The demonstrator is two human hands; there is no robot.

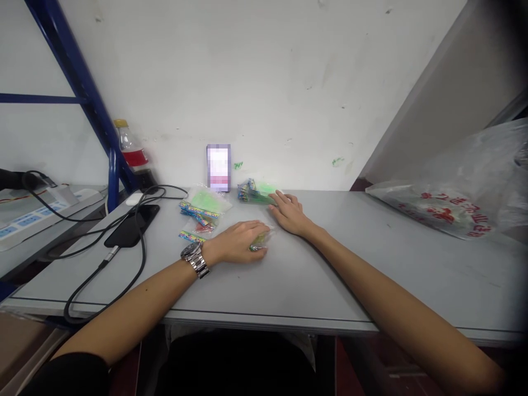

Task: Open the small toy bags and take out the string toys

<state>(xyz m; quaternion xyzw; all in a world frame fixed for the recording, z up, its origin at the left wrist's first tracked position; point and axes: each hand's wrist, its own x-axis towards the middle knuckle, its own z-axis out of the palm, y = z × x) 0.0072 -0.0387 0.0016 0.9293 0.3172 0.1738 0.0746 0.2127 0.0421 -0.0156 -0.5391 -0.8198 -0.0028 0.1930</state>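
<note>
My left hand (pixel 239 242), with a metal watch (pixel 195 258) at its wrist, is curled around a small clear plastic packet (pixel 261 240) with something yellowish-green inside. Its fingers hide part of that packet. Farther back, my right hand (pixel 291 213) lies low over the table with its fingers spread, the tips at the edge of a bunch of green packets (pixel 259 192) with blue patterned header strips. More packets (pixel 204 206) with colourful strips, green ones and a red one, lie in a loose heap behind my left hand.
A lit phone (pixel 218 168) leans on the wall. At left lie a dark phone (pixel 132 225) with a looping black cable (pixel 142 258), a white case (pixel 135 199), a bottle (pixel 131 148) and a power strip (pixel 35 220). At right sits a plastic bag (pixel 454 192).
</note>
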